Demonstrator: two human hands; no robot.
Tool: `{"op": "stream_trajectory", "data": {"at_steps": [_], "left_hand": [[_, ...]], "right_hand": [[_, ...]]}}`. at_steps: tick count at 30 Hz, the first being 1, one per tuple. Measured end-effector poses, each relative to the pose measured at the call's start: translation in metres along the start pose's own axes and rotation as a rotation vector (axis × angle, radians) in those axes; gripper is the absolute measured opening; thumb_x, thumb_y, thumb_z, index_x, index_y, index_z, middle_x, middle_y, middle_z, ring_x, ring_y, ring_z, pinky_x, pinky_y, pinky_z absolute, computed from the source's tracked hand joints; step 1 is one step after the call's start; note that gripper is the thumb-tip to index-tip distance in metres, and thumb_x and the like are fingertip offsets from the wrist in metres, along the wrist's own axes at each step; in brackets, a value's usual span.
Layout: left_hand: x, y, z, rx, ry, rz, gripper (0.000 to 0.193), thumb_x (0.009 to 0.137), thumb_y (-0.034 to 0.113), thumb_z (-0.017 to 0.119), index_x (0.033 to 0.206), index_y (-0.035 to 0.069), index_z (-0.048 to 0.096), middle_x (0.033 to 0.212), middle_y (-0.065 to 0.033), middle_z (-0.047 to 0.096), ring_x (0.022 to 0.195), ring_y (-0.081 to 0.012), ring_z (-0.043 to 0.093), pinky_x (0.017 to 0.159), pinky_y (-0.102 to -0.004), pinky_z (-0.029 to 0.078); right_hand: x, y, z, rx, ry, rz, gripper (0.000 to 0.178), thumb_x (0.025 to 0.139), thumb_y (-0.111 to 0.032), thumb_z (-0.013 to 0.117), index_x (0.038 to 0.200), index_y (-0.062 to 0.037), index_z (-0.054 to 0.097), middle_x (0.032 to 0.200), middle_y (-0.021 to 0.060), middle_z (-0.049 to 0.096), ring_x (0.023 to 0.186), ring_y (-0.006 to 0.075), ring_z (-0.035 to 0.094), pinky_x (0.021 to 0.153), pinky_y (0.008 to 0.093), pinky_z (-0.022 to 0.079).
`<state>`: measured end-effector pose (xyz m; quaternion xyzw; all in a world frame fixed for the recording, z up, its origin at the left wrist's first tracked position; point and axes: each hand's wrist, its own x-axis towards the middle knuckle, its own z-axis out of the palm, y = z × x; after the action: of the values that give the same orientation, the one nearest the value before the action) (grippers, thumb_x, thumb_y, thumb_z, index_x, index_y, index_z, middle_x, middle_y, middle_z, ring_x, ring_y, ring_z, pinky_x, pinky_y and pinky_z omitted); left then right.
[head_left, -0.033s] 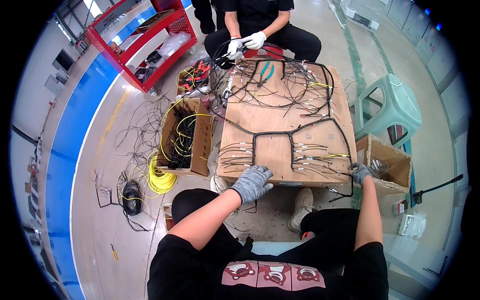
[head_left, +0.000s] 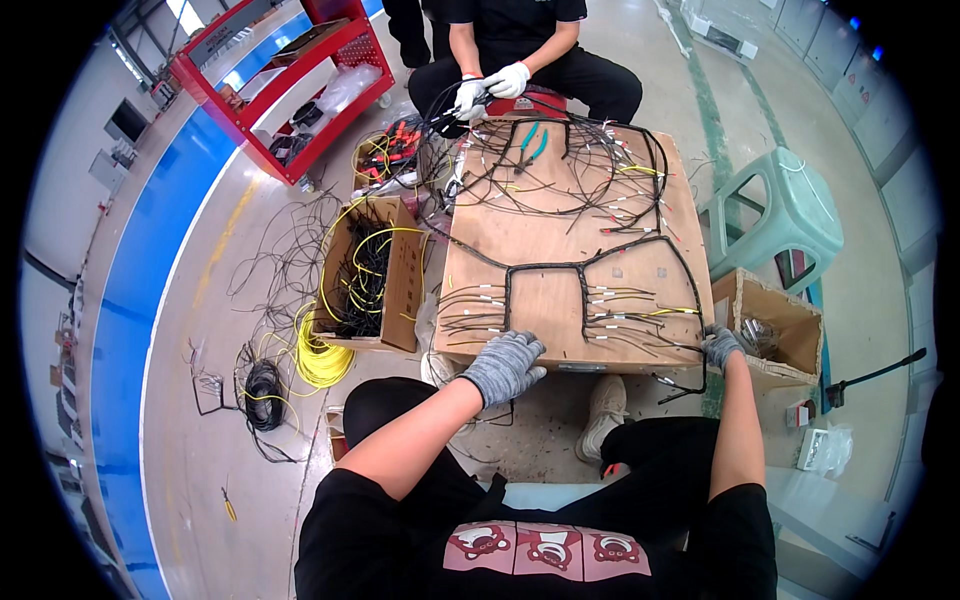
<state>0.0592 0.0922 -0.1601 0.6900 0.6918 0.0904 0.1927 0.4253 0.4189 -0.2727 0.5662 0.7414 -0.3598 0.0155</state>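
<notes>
1. From here, the black wire harness [head_left: 546,267] lies spread over the wooden desk [head_left: 545,300], one end hanging past its near right corner.
2. The gray-gloved left hand [head_left: 505,368] is at the near edge; I can't tell whether it grips anything.
3. The right hand [head_left: 720,346] is against the harness at that corner, its grip unclear.
4. Teal-handled pliers [head_left: 541,146] lie toward the far side.

Head-worn fisheye — looking steeply down and forward, past the wearer's shirt [head_left: 548,550], to a nearby wooden board [head_left: 545,305].
</notes>
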Motion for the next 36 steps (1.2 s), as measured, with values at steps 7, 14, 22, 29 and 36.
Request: {"op": "stream_trajectory", "data": {"at_steps": [7,14,22,29,36], "left_hand": [[-0.002,0.004,-0.002,0.004,-0.033,-0.024,0.042,0.084,0.031,0.052,0.112,0.001,0.051,0.111,-0.0182,0.051,0.104,-0.0321,0.048,0.092,-0.0391,0.037],[-0.003,0.004,-0.001,0.005,-0.027,-0.013,0.040,0.083,0.031,0.052,0.109,0.001,0.053,0.109,-0.0174,0.052,0.102,-0.0316,0.050,0.090,-0.0393,0.038],[-0.002,0.005,-0.002,0.019,-0.037,0.003,0.039,0.083,0.032,0.052,0.107,0.002,0.053,0.107,-0.0165,0.052,0.101,-0.0311,0.050,0.087,-0.0396,0.040],[-0.004,0.005,-0.001,0.035,-0.054,-0.002,0.040,0.083,0.033,0.051,0.108,0.002,0.053,0.106,-0.0157,0.053,0.101,-0.0301,0.050,0.087,-0.0393,0.040],[-0.003,0.007,-0.005,0.022,-0.077,0.011,0.040,0.083,0.033,0.051,0.107,0.001,0.053,0.106,-0.0163,0.053,0.100,-0.0305,0.051,0.086,-0.0398,0.040]], "right_hand": [[-0.003,-0.004,0.002,0.065,-0.006,0.023,0.025,0.073,-0.002,0.057,0.097,-0.0055,0.058,0.064,0.0057,0.056,0.053,0.0139,0.053,0.048,0.0284,0.046],[-0.007,-0.013,0.002,0.000,0.004,0.012,0.024,0.072,-0.005,0.055,0.095,-0.0041,0.059,0.064,0.0051,0.057,0.054,0.0133,0.052,0.052,0.0275,0.045],[-0.007,-0.013,0.001,0.007,0.021,0.026,0.027,0.069,-0.003,0.058,0.096,-0.0053,0.059,0.062,0.0029,0.054,0.052,0.0119,0.050,0.049,0.0267,0.044],[-0.026,-0.034,-0.005,-0.058,0.004,0.042,0.029,0.069,-0.003,0.062,0.098,-0.0063,0.059,0.067,0.0048,0.055,0.059,0.0138,0.052,0.057,0.0271,0.045],[-0.014,-0.017,0.002,-0.102,0.089,-0.032,0.028,0.068,-0.002,0.058,0.096,-0.0074,0.059,0.065,0.0084,0.058,0.059,0.0167,0.055,0.059,0.0287,0.045]]}}
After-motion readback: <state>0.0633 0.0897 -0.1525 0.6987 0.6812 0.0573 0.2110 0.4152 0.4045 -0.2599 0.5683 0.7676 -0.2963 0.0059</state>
